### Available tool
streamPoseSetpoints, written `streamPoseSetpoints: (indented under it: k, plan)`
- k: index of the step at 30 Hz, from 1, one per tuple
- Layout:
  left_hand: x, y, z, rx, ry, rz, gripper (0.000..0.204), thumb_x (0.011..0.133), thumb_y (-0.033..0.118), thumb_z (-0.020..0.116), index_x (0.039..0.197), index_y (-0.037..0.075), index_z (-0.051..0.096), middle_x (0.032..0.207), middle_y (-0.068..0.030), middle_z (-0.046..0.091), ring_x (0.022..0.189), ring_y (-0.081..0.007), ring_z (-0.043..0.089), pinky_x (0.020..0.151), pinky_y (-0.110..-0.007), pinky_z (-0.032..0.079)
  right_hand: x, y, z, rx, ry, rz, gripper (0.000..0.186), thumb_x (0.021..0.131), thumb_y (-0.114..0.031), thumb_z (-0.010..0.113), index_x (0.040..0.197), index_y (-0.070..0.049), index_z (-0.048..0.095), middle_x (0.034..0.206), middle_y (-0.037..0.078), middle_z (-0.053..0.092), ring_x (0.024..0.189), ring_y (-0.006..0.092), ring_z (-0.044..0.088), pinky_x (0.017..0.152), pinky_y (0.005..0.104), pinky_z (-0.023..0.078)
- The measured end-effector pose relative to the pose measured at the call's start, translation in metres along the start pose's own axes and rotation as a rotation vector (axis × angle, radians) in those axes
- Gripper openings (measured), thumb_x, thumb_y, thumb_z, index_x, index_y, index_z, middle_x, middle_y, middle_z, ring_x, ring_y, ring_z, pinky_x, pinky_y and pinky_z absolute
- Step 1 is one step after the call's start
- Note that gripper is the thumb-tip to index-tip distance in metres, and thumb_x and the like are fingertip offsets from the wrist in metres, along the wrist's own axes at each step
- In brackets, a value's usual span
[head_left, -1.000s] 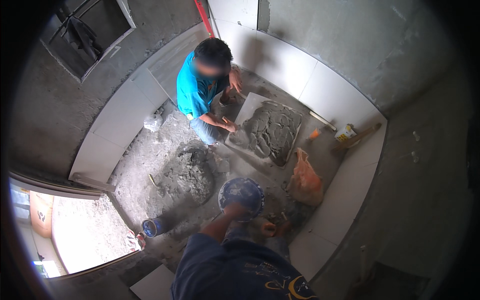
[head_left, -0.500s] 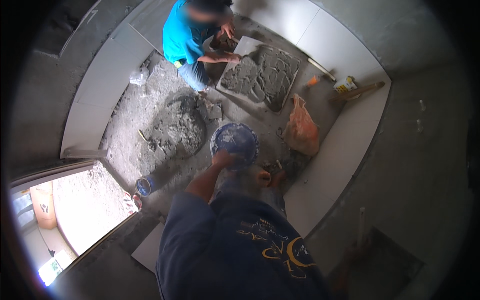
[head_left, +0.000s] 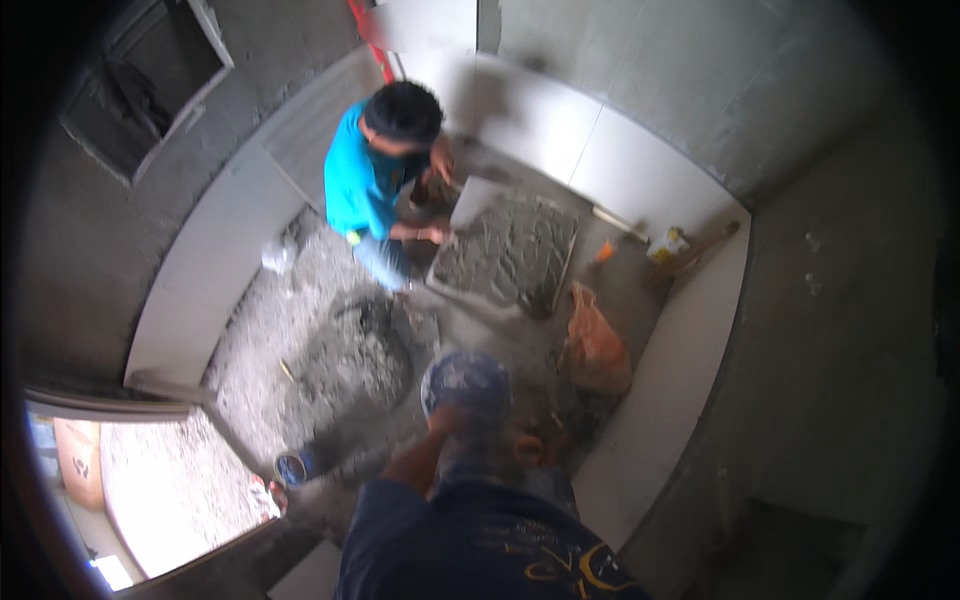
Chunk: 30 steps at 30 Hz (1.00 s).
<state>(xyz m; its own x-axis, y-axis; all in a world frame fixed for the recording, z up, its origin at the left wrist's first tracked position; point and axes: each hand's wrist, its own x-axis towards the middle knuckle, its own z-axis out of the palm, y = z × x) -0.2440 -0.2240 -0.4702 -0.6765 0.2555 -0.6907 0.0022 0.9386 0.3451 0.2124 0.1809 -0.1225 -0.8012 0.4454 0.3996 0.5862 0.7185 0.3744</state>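
Observation:
My left hand [head_left: 452, 418] reaches forward and grips the near edge of a round blue bucket [head_left: 466, 380] smeared with pale mortar; its fingers are blurred. My right hand does not show. Just left of the bucket lies a heap of wet grey mortar [head_left: 362, 350]. Beyond it a co-worker [head_left: 368, 190] in a turquoise shirt crouches, one hand by the edge of a large tile [head_left: 476, 205] coated with grey mortar [head_left: 508, 252]. On the right is an orange plastic bag [head_left: 597, 345] with something in it.
White tiles [head_left: 165, 325] line the foot of the grey walls. By the far right corner lie a wooden bar [head_left: 705, 245], a white-and-yellow container [head_left: 667, 245] and a pale stick [head_left: 620, 224]. A small blue container [head_left: 291, 468] stands near the bright doorway [head_left: 165, 490] at lower left.
My view has tilted up, so the whole scene sits lower and more wall shows. My left hand stays at the bucket. The co-worker's head is lower, bent over the tile.

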Motion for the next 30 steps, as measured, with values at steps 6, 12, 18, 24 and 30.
streamPoseSetpoints:
  k: [6,12,18,24,30]
  plan:
    - [-0.037,0.044,-0.053,-0.087,-0.157,-0.112,0.063,0.076,0.057,0.062,0.115,0.008,0.065,0.114,-0.0144,0.066,0.107,-0.0300,0.063,0.088,-0.042,0.051,-0.038,0.030,0.067,0.119,0.128,-0.008,0.041,0.098,-0.029,0.043,0.130,-0.003,0.049,0.128,0.017,0.054,0.117,0.0337,0.053,0.101,0.0463,0.042]
    - [-0.029,0.046,-0.041,-0.023,-0.122,-0.258,0.067,0.071,0.059,0.068,0.114,0.007,0.066,0.113,-0.0147,0.067,0.107,-0.0292,0.063,0.089,-0.041,0.050,0.014,-0.009,-0.007,0.034,-0.009,0.061,0.036,0.087,-0.012,0.054,0.121,-0.002,0.051,0.125,0.020,0.056,0.109,0.0385,0.058,0.091,0.0470,0.050]
    - [-0.034,0.046,-0.043,-0.058,-0.119,-0.267,0.070,0.070,0.061,0.067,0.114,0.006,0.066,0.116,-0.0156,0.065,0.111,-0.0309,0.061,0.091,-0.040,0.049,0.010,-0.007,-0.004,0.076,-0.061,0.108,0.035,0.087,-0.012,0.053,0.121,-0.003,0.050,0.120,0.020,0.058,0.109,0.0388,0.057,0.091,0.0484,0.049]
    - [-0.015,0.027,-0.035,-0.056,-0.137,-0.201,0.074,0.071,0.064,0.065,0.116,0.005,0.064,0.121,-0.0166,0.062,0.113,-0.0329,0.059,0.093,-0.042,0.048,0.025,-0.027,-0.042,-0.105,-0.331,0.231,0.036,0.085,-0.019,0.058,0.118,-0.005,0.056,0.124,0.018,0.057,0.110,0.0347,0.058,0.092,0.0456,0.049]
    - [-0.011,0.016,-0.029,-0.008,-0.109,-0.159,0.064,0.079,0.055,0.060,0.122,0.007,0.060,0.124,-0.0168,0.060,0.114,-0.0334,0.058,0.093,-0.046,0.049,0.001,-0.006,0.000,-0.101,-0.084,0.021,0.037,0.088,-0.026,0.055,0.117,-0.003,0.058,0.124,0.018,0.056,0.112,0.0337,0.056,0.094,0.0443,0.046]
